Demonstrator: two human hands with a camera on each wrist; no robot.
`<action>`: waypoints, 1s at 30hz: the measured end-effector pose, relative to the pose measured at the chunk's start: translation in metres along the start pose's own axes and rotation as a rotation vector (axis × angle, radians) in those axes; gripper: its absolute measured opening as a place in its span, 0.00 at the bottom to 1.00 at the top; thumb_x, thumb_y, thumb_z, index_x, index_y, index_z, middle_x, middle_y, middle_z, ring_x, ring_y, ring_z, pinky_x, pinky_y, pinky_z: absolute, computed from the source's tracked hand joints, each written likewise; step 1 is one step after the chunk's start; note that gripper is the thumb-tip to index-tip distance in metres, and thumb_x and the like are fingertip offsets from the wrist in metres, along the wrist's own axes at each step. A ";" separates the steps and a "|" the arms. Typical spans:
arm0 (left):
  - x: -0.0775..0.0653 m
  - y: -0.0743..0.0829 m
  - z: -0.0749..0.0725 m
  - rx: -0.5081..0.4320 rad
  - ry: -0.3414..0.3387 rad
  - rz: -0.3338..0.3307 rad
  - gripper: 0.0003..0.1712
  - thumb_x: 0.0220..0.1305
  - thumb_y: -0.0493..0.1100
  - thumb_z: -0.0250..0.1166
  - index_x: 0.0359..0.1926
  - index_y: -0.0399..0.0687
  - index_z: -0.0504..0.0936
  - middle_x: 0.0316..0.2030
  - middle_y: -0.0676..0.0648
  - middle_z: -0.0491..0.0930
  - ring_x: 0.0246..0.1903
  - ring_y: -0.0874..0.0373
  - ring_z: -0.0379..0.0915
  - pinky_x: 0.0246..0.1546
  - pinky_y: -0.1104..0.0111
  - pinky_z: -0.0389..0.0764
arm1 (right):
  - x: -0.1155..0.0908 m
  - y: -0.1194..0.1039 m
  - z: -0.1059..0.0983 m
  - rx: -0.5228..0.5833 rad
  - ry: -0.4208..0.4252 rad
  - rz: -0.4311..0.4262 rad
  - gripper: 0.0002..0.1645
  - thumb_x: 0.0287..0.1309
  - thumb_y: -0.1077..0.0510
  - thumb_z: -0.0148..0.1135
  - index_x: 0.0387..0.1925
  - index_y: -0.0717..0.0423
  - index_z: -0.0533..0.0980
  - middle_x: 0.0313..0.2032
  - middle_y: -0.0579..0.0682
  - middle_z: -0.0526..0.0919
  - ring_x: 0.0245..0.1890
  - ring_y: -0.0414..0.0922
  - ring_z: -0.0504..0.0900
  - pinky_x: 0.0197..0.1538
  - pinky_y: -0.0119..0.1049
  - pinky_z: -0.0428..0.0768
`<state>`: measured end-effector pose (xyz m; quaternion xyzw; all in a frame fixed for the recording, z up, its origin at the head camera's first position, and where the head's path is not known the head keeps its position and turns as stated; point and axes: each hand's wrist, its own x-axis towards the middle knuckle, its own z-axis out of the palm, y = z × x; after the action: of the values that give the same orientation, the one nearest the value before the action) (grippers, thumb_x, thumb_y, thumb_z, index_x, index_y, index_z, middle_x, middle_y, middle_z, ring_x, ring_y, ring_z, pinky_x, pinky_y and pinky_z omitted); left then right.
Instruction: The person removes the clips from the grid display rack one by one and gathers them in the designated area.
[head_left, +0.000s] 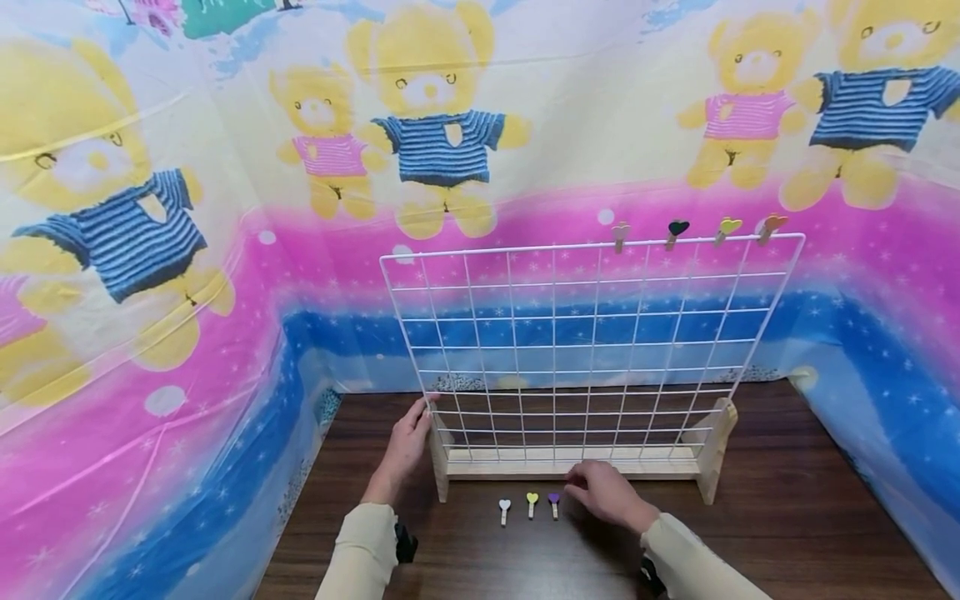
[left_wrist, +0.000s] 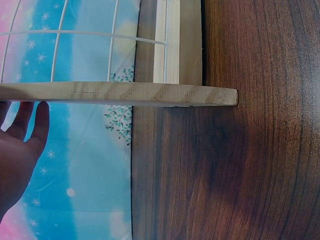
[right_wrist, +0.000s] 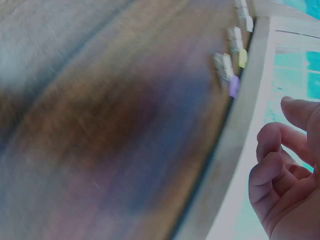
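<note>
A white wire grid [head_left: 553, 345] stands upright in a pale wooden base [head_left: 570, 468]. My left hand [head_left: 406, 437] rests its fingers against the outer side of the left wooden end piece [left_wrist: 150, 93]; the fingertips are partly hidden by the wood in the left wrist view. My right hand [head_left: 609, 495], its fingers loosely bent and holding nothing, is just right of a purple heart clip [head_left: 554, 504]. A yellow heart clip [head_left: 532, 504] and a white heart clip [head_left: 505, 511] lie left of the purple one on the table.
Several small clips sit along the grid's top wire at the right, among them a dark green heart clip [head_left: 678, 229] and an orange clip [head_left: 772, 225]. The brown wooden table [head_left: 465, 567] meets a bear-patterned cloth [head_left: 555, 192] behind and at both sides.
</note>
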<state>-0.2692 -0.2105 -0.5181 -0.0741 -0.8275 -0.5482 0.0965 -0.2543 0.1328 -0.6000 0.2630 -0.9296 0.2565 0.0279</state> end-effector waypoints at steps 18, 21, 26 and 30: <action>0.001 -0.001 0.000 0.018 0.024 0.001 0.19 0.73 0.36 0.48 0.61 0.44 0.72 0.57 0.37 0.72 0.53 0.45 0.66 0.53 0.50 0.64 | -0.005 -0.026 -0.095 -0.009 0.102 -0.035 0.05 0.55 0.54 0.67 0.35 0.49 0.82 0.33 0.39 0.82 0.22 0.31 0.71 0.29 0.32 0.73; 0.000 0.000 0.000 0.006 0.016 0.002 0.19 0.73 0.37 0.48 0.61 0.45 0.72 0.60 0.37 0.70 0.56 0.44 0.65 0.54 0.50 0.64 | -0.005 -0.031 -0.113 -0.035 0.109 -0.054 0.06 0.55 0.54 0.67 0.36 0.49 0.82 0.34 0.39 0.82 0.26 0.33 0.74 0.31 0.33 0.74; -0.006 0.020 -0.003 -0.001 -0.005 -0.014 0.19 0.72 0.34 0.47 0.61 0.40 0.71 0.60 0.34 0.69 0.57 0.41 0.64 0.54 0.48 0.64 | -0.004 -0.039 -0.144 -0.044 0.144 -0.075 0.08 0.56 0.53 0.66 0.38 0.48 0.81 0.36 0.41 0.81 0.26 0.33 0.74 0.31 0.33 0.74; -0.003 0.011 0.000 0.014 0.007 -0.010 0.19 0.72 0.35 0.48 0.61 0.43 0.71 0.59 0.35 0.70 0.56 0.43 0.64 0.54 0.49 0.64 | -0.001 -0.047 -0.171 -0.040 0.186 -0.092 0.10 0.57 0.55 0.66 0.41 0.50 0.81 0.35 0.41 0.81 0.23 0.31 0.71 0.28 0.32 0.72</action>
<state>-0.2639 -0.2067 -0.5090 -0.0672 -0.8313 -0.5431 0.0973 -0.2444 0.1830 -0.4307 0.2796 -0.9150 0.2597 0.1311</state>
